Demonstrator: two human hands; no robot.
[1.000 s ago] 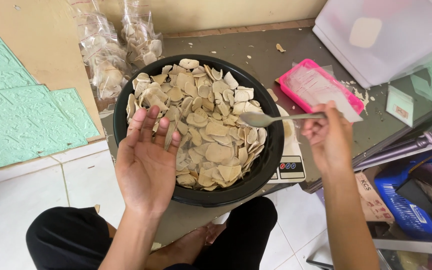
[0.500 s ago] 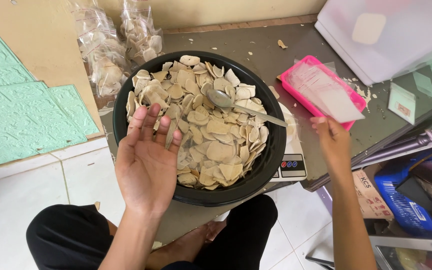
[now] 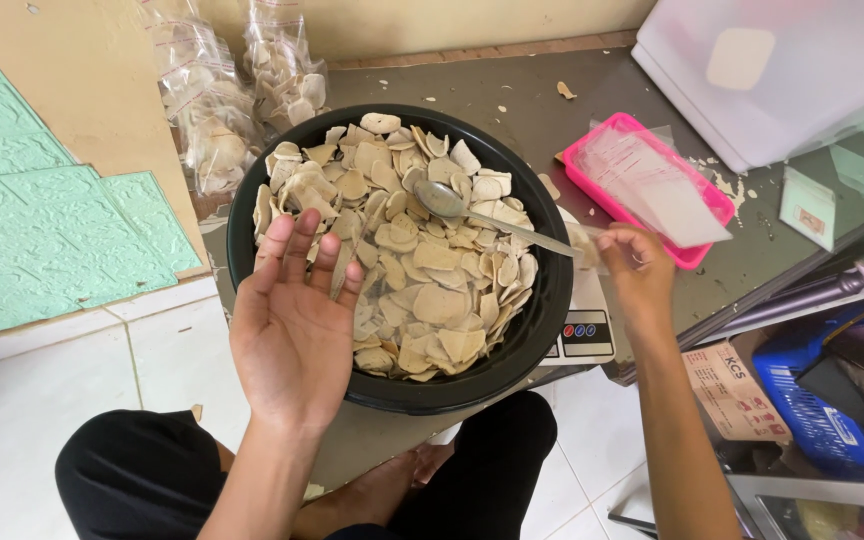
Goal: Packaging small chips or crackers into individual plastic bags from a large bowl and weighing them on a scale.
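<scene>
Resting palm-up and spread wide, left hand (image 3: 292, 330) overlaps near rim of black bowl (image 3: 542, 300) heaped with pale chips (image 3: 422, 265). Right hand (image 3: 637, 275) pinches handle of spoon (image 3: 492, 222) lying on the heap; a careless lift could scatter chips.

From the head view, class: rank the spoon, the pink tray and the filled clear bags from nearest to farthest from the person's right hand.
1. Spoon: just left of the right hand, lying in the bowl.
2. Pink tray: beyond the hand, slightly right.
3. Filled clear bags: far left, behind the bowl.
</scene>
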